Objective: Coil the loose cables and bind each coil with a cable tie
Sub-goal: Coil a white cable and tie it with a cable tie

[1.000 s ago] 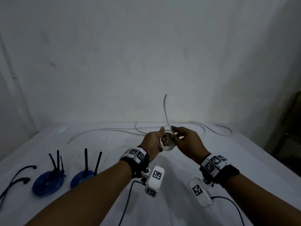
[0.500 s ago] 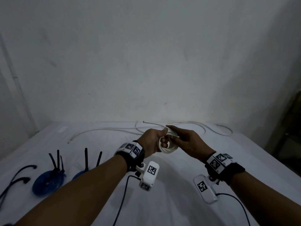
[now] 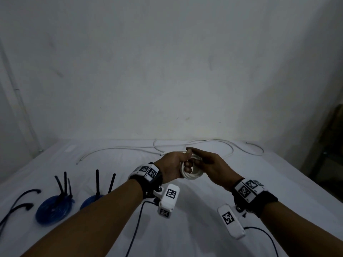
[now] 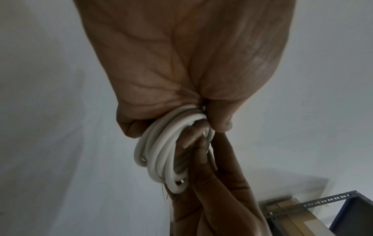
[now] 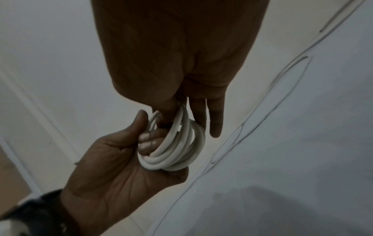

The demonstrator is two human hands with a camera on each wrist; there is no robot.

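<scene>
A small coil of white cable [image 3: 193, 175] hangs above the white table, held between both hands. My left hand [image 3: 182, 165] grips its left side, with the fingers curled through the ring [image 5: 181, 151] and the thumb on top. My right hand [image 3: 195, 157] pinches the top right of the coil: the thumb is tucked into the loops and the other fingers [image 5: 216, 121] lie straight behind them. In the left wrist view the coil [image 4: 159, 156] shows several turns. No free end sticks out, and no tie is visible on this coil.
Loose white cables [image 3: 209, 143] trail across the back of the white-covered table [image 3: 269, 182]. At the left lie two blue coils [image 3: 53, 210] [image 3: 91, 200] with black ties [image 3: 64, 184] standing up, and a black cable [image 3: 20, 199]. A metal rack [image 4: 322, 206] stands beyond the table's right edge.
The cable's free end, which stood up above the hands a second ago, has been wound down into the coil. Both hands stayed together on the coil.
</scene>
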